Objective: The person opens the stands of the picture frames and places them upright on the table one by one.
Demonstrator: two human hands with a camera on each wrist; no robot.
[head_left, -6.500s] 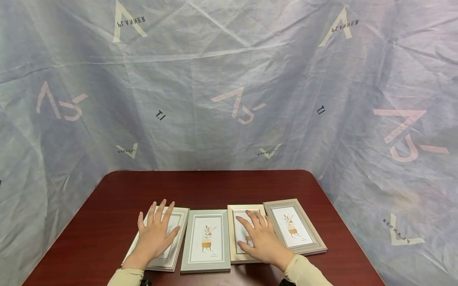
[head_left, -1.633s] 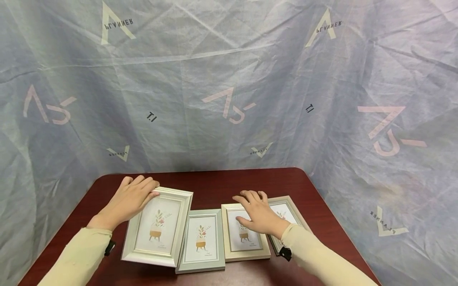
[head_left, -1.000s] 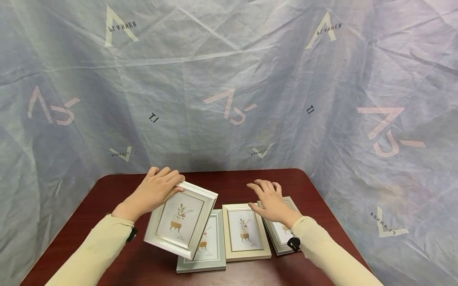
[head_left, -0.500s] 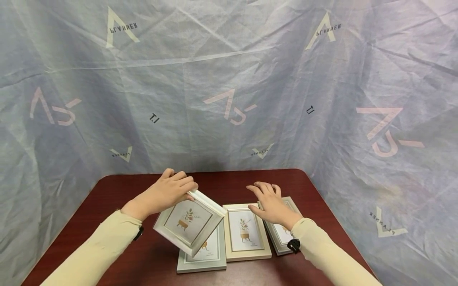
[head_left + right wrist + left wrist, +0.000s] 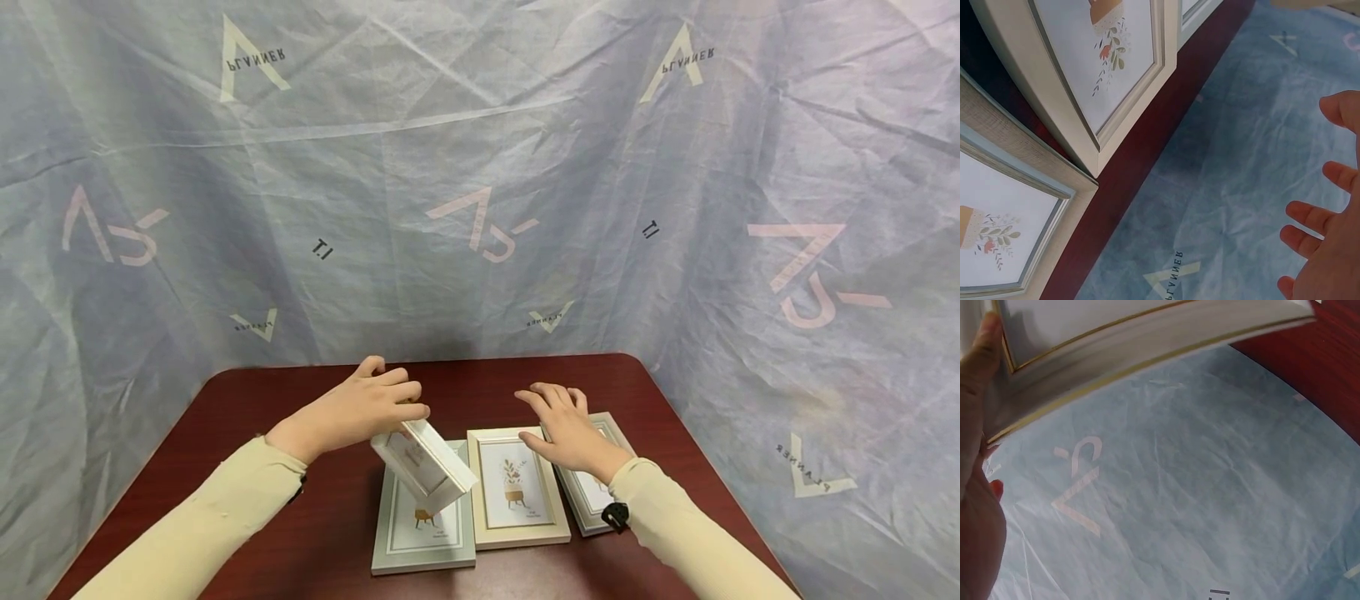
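Observation:
My left hand (image 5: 356,412) pinches a pearly white picture frame (image 5: 435,471) by its edge, thumb on the front. That frame is raised and tilted steeply over a pale grey-green picture frame (image 5: 423,560), hiding its upper part. In the left wrist view, the gold-lined border of the white frame (image 5: 1147,356) crosses the top. My right hand (image 5: 573,429), fingers spread and slightly bent, hovers above a cream picture frame (image 5: 558,512) and a beige-grey picture frame (image 5: 596,492). Nothing is between its fingers in the right wrist view. Each frame shows a potted-plant print.
The dark red table (image 5: 270,500) bears the three lying frames side by side, the beige-grey one at a slant. Beyond its rounded far edge hangs a wrinkled grey cloth (image 5: 390,200) printed with letters, which also encloses both sides.
The left hand has lifted the white frame from the row's left end, carried it right and tilted it further. The right hand has moved slightly back, and the beige-grey frame lies straighter.

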